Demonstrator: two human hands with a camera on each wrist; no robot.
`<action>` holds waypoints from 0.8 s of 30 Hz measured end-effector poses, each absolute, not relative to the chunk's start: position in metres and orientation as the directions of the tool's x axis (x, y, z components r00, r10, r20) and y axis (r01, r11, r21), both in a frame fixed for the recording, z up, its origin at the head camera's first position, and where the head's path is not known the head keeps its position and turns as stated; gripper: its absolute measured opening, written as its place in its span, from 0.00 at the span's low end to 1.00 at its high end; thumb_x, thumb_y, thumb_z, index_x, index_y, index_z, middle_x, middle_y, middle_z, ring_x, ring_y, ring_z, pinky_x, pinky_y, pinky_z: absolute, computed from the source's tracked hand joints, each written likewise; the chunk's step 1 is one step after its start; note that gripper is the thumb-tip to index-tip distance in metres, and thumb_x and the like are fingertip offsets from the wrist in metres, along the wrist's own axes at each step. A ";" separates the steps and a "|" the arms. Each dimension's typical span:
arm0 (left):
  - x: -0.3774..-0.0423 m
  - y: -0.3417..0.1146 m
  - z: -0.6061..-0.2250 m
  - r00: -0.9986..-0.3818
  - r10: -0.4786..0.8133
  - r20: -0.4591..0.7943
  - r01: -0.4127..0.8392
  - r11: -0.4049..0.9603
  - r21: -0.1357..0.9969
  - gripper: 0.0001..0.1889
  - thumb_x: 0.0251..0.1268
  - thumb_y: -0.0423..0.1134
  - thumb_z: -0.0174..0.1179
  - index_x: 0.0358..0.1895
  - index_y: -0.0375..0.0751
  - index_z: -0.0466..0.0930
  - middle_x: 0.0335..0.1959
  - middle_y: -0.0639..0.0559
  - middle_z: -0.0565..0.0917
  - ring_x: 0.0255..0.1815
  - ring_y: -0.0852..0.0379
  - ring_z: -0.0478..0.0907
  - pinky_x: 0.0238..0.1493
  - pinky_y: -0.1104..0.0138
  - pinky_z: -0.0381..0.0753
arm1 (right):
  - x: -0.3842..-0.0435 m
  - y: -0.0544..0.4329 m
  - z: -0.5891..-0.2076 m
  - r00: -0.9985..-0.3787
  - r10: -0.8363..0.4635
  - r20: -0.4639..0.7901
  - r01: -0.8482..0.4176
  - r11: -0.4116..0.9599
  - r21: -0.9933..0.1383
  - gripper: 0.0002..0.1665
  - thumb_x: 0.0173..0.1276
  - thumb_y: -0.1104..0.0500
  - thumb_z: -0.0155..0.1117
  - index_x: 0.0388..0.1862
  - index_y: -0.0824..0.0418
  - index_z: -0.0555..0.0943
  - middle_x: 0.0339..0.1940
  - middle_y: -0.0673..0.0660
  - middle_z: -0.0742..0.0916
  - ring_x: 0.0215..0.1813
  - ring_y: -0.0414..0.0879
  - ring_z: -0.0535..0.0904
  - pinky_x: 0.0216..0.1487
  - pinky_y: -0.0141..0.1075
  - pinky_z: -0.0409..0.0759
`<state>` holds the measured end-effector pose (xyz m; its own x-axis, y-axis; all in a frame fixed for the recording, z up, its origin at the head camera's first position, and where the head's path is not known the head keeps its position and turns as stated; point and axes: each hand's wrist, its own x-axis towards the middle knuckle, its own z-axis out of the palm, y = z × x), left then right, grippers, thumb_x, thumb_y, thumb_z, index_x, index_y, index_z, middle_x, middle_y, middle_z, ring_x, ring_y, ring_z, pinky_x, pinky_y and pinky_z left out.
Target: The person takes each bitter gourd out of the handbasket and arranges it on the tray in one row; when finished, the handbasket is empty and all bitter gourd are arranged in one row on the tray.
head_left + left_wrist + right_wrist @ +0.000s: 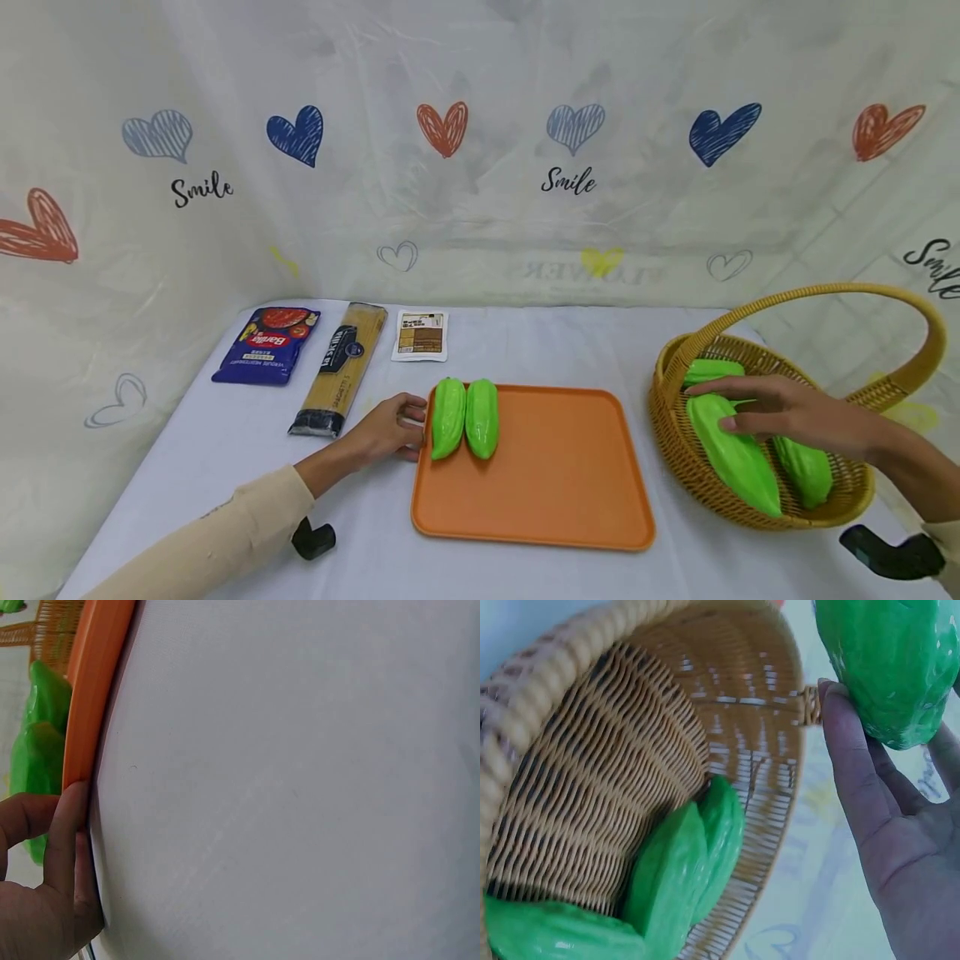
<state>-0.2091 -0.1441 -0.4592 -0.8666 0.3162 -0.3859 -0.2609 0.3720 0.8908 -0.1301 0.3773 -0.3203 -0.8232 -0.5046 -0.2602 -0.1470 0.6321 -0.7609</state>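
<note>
Held green vegetable [738,462]: we see it at the mouth of the wicker basket [686,475], well to the right of the orange tray [555,475]; its long axis slants from far left to near right; the right hand is by far the nearer
Right hand [798,410]: fingers and thumb spread around one end, gripping it
Left hand [386,429]: fingers bent, pinching the tray's left rim
On the tray: two matching vegetables [448,417] side by side, in its far left corner
In the basket: three more vegetables [667,874]; two lie against each other
Surface [375,542], far left: we find a blue bag [267,346], a spaghetti pack [341,367] and a white sachet [420,336]
</note>
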 end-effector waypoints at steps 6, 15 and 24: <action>-0.209 -0.144 -0.458 -0.864 0.318 -0.391 -0.264 0.376 0.888 0.32 0.57 0.27 0.64 0.67 0.35 0.67 0.57 0.40 0.75 0.46 0.51 0.82 0.40 0.60 0.91 | -0.124 0.364 -0.318 -0.825 -0.526 -0.205 -0.191 0.602 -0.776 0.28 0.77 0.63 0.52 0.74 0.57 0.69 0.64 0.35 0.77 0.48 0.42 0.79 0.39 0.35 0.83; -0.209 -0.144 -0.457 -0.867 0.313 -0.388 -0.260 0.381 0.887 0.32 0.57 0.26 0.64 0.67 0.35 0.67 0.56 0.41 0.75 0.45 0.52 0.81 0.40 0.60 0.91 | -0.117 0.341 -0.323 -0.864 -0.449 -0.228 -0.140 0.649 -0.748 0.27 0.78 0.56 0.55 0.74 0.47 0.70 0.71 0.54 0.75 0.58 0.34 0.77 0.47 0.32 0.84; -0.208 -0.143 -0.458 -0.867 0.308 -0.393 -0.262 0.390 0.883 0.33 0.56 0.27 0.65 0.67 0.35 0.68 0.56 0.41 0.75 0.45 0.52 0.82 0.40 0.61 0.91 | -0.115 0.317 -0.335 -0.854 -0.481 -0.199 -0.116 0.549 -0.828 0.28 0.79 0.57 0.53 0.76 0.53 0.66 0.75 0.70 0.66 0.61 0.28 0.74 0.50 0.33 0.84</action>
